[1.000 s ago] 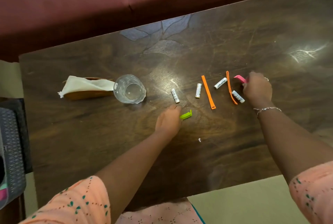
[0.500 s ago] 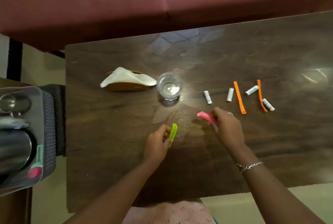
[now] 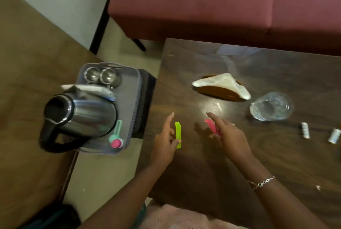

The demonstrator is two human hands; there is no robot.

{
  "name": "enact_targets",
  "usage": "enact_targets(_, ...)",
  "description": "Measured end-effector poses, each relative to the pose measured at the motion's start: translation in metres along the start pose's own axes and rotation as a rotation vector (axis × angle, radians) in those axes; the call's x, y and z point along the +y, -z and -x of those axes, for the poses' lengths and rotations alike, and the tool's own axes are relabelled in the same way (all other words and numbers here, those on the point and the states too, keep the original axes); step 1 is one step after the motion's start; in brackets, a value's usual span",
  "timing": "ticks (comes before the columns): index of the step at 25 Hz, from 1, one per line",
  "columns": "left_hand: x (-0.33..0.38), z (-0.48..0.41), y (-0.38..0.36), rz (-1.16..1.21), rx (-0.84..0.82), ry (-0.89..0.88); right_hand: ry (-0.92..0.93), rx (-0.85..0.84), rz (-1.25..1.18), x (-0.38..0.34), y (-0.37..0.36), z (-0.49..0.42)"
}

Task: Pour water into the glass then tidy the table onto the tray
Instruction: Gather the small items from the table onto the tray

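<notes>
My left hand (image 3: 166, 142) holds a lime-green clip (image 3: 178, 134) upright above the dark wooden table (image 3: 212, 173), index finger stretched out. My right hand (image 3: 227, 136) grips a pink clip (image 3: 211, 125), its index finger also pointing forward. Both hands are near the table's left edge. A grey tray (image 3: 129, 88) stands to the left on a low stand, carrying a steel jug (image 3: 81, 116) with a black handle, two small steel cups (image 3: 100, 75), and a teal and pink clip (image 3: 116, 136). The clear glass (image 3: 271, 107) stands on the table at the right.
A wooden holder with a white napkin (image 3: 221, 83) lies behind my hands. Two white batteries (image 3: 304, 130) lie at the right edge of view. A maroon sofa (image 3: 212, 7) runs along the far side. Floor shows between tray and table.
My view has swung left, bringing the tray and jug into sight. Both hands carried their clips leftward, from the middle of the table toward its left edge.
</notes>
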State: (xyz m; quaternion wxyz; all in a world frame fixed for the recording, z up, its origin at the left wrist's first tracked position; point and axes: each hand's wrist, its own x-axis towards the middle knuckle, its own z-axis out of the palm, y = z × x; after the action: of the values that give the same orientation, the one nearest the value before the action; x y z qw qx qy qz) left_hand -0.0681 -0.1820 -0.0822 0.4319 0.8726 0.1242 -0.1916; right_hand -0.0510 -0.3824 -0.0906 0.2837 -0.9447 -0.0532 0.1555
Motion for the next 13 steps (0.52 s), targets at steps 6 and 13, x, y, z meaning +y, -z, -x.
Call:
enact_targets(6, -0.053, -0.028, 0.100, -0.087, 0.221, -0.019, 0.097, -0.023, -0.136, -0.094, -0.036, -0.054)
enact_targets(13, -0.102, -0.074, 0.162, -0.204, 0.297, -0.082, 0.055, 0.022, -0.301, -0.158, -0.071, -0.092)
